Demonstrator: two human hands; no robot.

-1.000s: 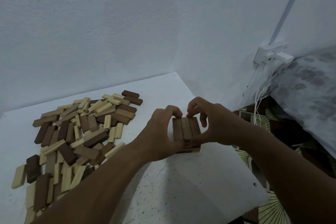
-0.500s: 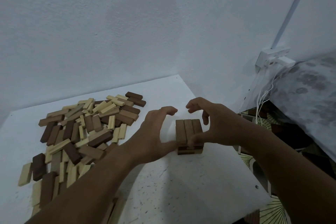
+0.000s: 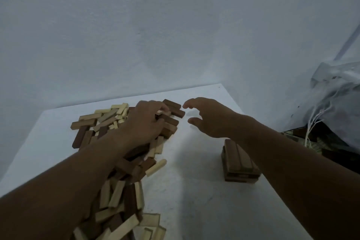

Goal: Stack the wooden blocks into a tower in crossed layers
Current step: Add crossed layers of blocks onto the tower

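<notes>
You are at an early stage of the work. The tower [image 3: 240,163] stands on the white table [image 3: 194,200], under your right forearm, and it is only a few layers high. Its top layer shows dark blocks lying side by side, and the layer under it seems to run across them, so the crossing looks correct as far as I can see. The right part of the tower is hidden by your arm, so I cannot count the layers exactly.

Almost all of the blocks are not yet used. The loose pile [image 3: 124,161] of light and dark wooden blocks lies on the left part of the table, well apart from the tower, and it reaches from the far side down to the near edge of the view.

Your left hand [image 3: 145,122] rests on the far part of the pile with the fingers curled down among dark blocks. It seems to be taking some, but I cannot tell if it really grips one. Your right hand [image 3: 206,117] hovers just beside the dark blocks [image 3: 174,108] at the far right end of the pile, with fingers spread and bent, and it holds nothing.

I judge that the next layer is not yet started, and many layers remain.
</notes>
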